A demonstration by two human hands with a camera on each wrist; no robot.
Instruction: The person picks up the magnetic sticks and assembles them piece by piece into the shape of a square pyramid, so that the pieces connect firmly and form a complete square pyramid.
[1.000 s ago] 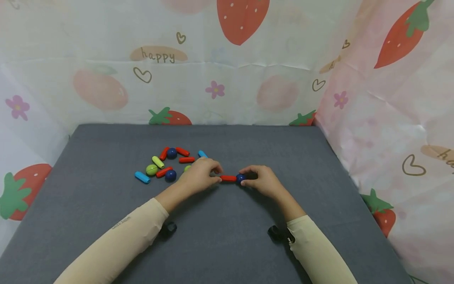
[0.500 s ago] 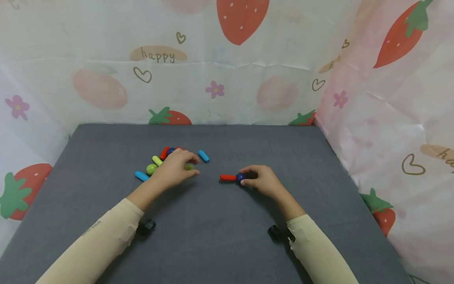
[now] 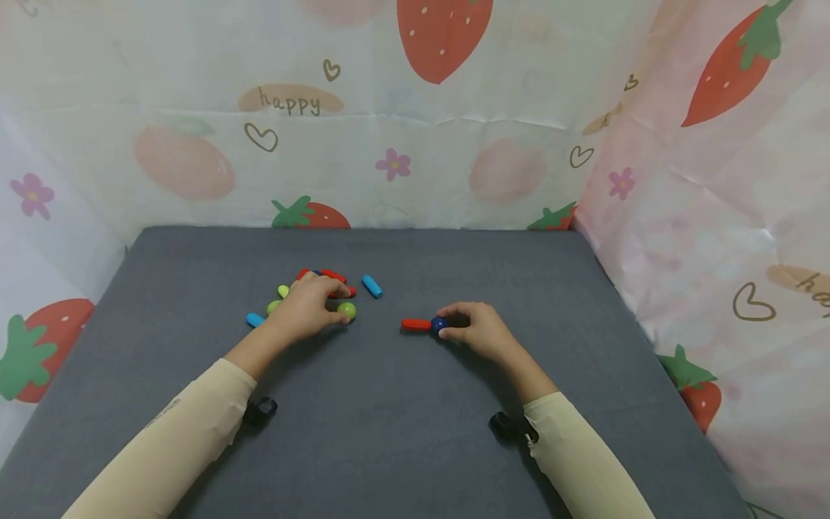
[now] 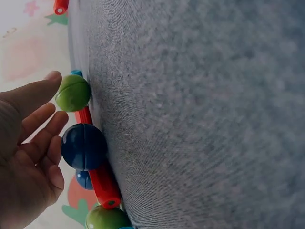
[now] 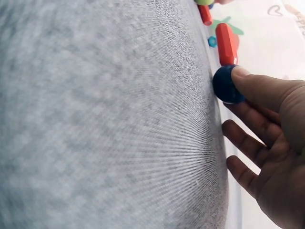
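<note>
My right hand (image 3: 478,330) pinches a dark blue ball (image 5: 228,85) between thumb and fingers. A red rod (image 3: 416,325) joins that ball end to end and points left. Over the group of pieces on the left is my left hand (image 3: 305,306), its fingers spread and loosely bent around no piece. Its thumb tip lies close to a green ball (image 4: 74,93); whether they touch I cannot tell. Another dark blue ball (image 4: 84,147) and a red rod (image 4: 105,188) sit below the green ball in the left wrist view. In the head view my left hand hides part of the group.
A light blue rod (image 3: 372,286) lies right of the group, and another blue rod (image 3: 256,319) at its left edge. Red rods (image 3: 334,275) and a yellow-green rod (image 3: 283,290) lie behind my left hand. The grey table (image 3: 402,432) meets a patterned cloth backdrop (image 3: 428,130).
My left hand has left the red rod's end and moved left to the group, stopping by the green ball. My right hand stays still with the blue ball.
</note>
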